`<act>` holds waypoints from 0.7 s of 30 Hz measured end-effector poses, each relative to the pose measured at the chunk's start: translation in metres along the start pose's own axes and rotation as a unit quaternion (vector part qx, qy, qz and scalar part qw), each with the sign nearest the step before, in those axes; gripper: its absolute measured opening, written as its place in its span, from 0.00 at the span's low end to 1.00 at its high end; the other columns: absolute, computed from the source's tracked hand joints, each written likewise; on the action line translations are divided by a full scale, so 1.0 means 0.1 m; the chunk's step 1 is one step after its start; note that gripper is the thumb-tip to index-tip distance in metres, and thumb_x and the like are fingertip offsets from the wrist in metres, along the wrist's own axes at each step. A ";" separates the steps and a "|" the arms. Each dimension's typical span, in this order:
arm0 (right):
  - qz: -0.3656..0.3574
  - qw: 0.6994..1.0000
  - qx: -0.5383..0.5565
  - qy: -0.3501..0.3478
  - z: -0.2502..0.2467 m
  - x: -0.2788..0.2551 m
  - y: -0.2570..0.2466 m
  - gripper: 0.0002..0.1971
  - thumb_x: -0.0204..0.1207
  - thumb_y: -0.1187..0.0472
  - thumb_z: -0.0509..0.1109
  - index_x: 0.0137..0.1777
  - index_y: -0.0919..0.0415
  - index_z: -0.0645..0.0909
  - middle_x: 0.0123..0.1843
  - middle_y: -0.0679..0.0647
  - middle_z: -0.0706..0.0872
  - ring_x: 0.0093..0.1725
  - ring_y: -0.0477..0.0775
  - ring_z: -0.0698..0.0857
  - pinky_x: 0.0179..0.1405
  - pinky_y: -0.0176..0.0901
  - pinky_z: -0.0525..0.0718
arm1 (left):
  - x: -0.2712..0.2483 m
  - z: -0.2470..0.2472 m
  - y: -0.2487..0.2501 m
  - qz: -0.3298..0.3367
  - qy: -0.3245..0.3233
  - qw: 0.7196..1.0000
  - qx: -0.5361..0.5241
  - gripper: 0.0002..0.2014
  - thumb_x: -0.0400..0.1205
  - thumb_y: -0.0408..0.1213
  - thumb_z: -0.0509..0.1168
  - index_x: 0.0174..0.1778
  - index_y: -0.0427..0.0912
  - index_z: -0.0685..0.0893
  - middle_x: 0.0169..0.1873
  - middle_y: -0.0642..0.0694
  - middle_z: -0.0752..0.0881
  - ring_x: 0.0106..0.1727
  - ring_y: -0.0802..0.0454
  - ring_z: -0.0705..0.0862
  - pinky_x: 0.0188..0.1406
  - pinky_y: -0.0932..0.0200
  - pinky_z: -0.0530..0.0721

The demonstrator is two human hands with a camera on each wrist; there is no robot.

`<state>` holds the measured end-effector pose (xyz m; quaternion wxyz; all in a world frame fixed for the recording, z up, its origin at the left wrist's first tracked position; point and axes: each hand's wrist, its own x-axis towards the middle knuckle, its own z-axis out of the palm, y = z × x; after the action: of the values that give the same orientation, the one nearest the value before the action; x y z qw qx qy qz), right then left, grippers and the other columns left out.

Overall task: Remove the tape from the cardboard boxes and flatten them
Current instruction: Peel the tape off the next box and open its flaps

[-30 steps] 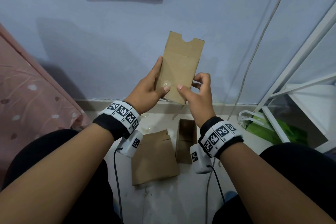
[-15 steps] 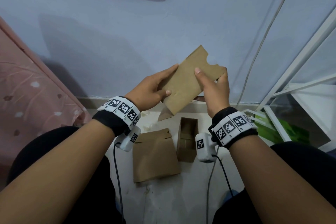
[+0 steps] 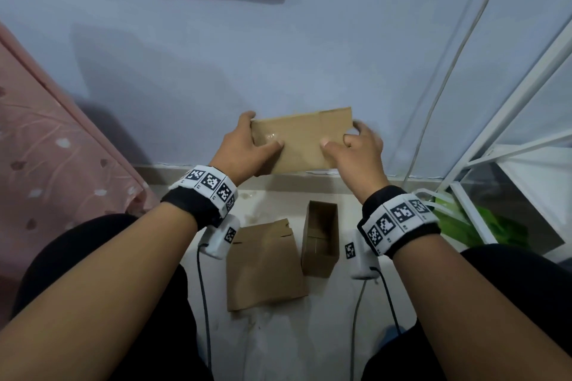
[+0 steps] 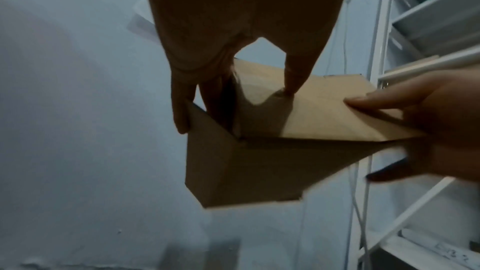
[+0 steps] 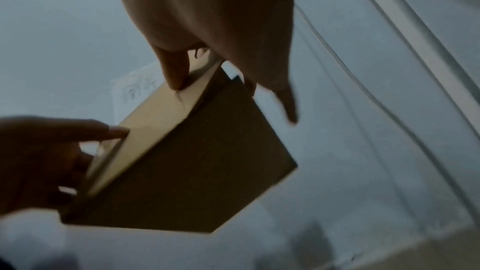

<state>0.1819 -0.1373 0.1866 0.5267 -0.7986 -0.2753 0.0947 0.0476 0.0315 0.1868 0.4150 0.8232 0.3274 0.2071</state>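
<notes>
Gripping a cardboard box (image 3: pixel 301 141) at both ends, the left hand (image 3: pixel 247 148) and right hand (image 3: pixel 356 151) are pinching it flat, thumbs in front.

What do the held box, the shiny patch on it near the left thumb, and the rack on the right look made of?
Held box: plain brown cardboard, matte, with crisp fold lines. Shiny patch: probably clear plastic tape, glossy and see-through; too small to be sure. Rack: white straight bars, smooth, likely painted metal, though plastic cannot be ruled out.

Head view looks down; wrist views close, sharing the box (image 3: pixel 301 141).
</notes>
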 end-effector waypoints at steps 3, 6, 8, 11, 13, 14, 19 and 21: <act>-0.066 0.985 -0.161 -0.001 -0.05 -0.01 -0.06 0.22 0.74 0.52 0.77 0.26 0.60 0.71 0.70 0.52 0.81 0.71 0.61 0.77 0.73 0.59 0.74 | -0.01 -0.03 -0.03 0.018 -0.002 1.000 0.013 0.36 0.76 0.57 0.73 0.79 0.54 0.68 0.61 0.42 0.83 0.58 0.44 0.85 0.59 0.46 0.87; -0.052 0.996 -0.066 -0.007 -0.07 0.02 -0.07 0.16 0.70 0.60 0.81 0.33 0.60 0.74 0.53 0.54 0.83 0.57 0.60 0.84 0.59 0.55 0.85 | -0.06 -0.04 0.01 0.038 -0.010 0.999 0.010 0.36 0.72 0.60 0.71 0.75 0.56 0.70 0.54 0.45 0.86 0.51 0.46 0.88 0.52 0.42 0.90; -0.043 0.999 0.020 -0.014 -0.07 0.00 -0.09 0.14 0.68 0.62 0.84 0.39 0.54 0.79 0.59 0.55 0.84 0.59 0.56 0.85 0.58 0.48 0.87 | -0.07 -0.04 0.05 0.051 0.006 0.998 0.024 0.33 0.73 0.58 0.71 0.74 0.54 0.72 0.48 0.46 0.88 0.48 0.47 0.88 0.50 0.45 0.90; -0.025 0.998 0.057 -0.031 -0.08 0.02 -0.02 0.16 0.67 0.61 0.85 0.51 0.56 0.84 0.60 0.54 0.88 0.57 0.53 0.89 0.60 0.53 0.89 | -0.08 -0.06 0.09 0.065 0.030 0.995 0.073 0.29 0.78 0.52 0.71 0.75 0.51 0.73 0.42 0.49 0.86 0.48 0.51 0.82 0.50 0.52 0.87; -0.002 0.998 0.058 -0.038 -0.08 0.03 0.03 0.20 0.66 0.59 0.86 0.56 0.60 0.85 0.57 0.53 0.90 0.56 0.52 0.90 0.60 0.55 0.90 | -0.10 -0.06 0.12 0.069 0.037 0.992 0.104 0.28 0.80 0.51 0.69 0.75 0.49 0.73 0.39 0.50 0.84 0.49 0.51 0.78 0.50 0.54 0.83; 0.003 0.998 0.058 -0.040 -0.07 0.03 0.04 0.20 0.65 0.58 0.86 0.55 0.61 0.85 0.56 0.53 0.91 0.55 0.53 0.90 0.60 0.56 0.90 | -0.11 -0.06 0.13 0.071 0.040 0.990 0.114 0.27 0.80 0.51 0.68 0.75 0.49 0.73 0.39 0.50 0.84 0.49 0.50 0.78 0.49 0.54 0.82; 0.004 0.997 0.064 -0.033 -0.05 0.00 0.02 0.21 0.63 0.56 0.87 0.39 0.67 0.79 0.44 0.54 0.89 0.45 0.54 0.89 0.46 0.53 0.89 | -0.10 -0.10 0.08 0.071 0.039 0.990 0.118 0.30 0.77 0.55 0.58 0.76 0.49 0.74 0.40 0.44 0.86 0.49 0.42 0.84 0.50 0.49 0.85; -0.001 0.998 0.061 -0.030 -0.07 -0.02 -0.02 0.21 0.65 0.60 0.87 0.33 0.60 0.73 0.38 0.48 0.84 0.40 0.50 0.85 0.42 0.47 0.84 | -0.09 -0.10 0.07 0.071 0.031 0.992 0.095 0.33 0.76 0.59 0.57 0.77 0.50 0.73 0.41 0.44 0.87 0.52 0.43 0.84 0.54 0.47 0.85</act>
<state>0.1826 -0.1428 0.1912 0.5663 -0.7613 -0.2855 0.1350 0.0378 0.0278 0.1974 0.3087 0.8733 0.2992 0.2291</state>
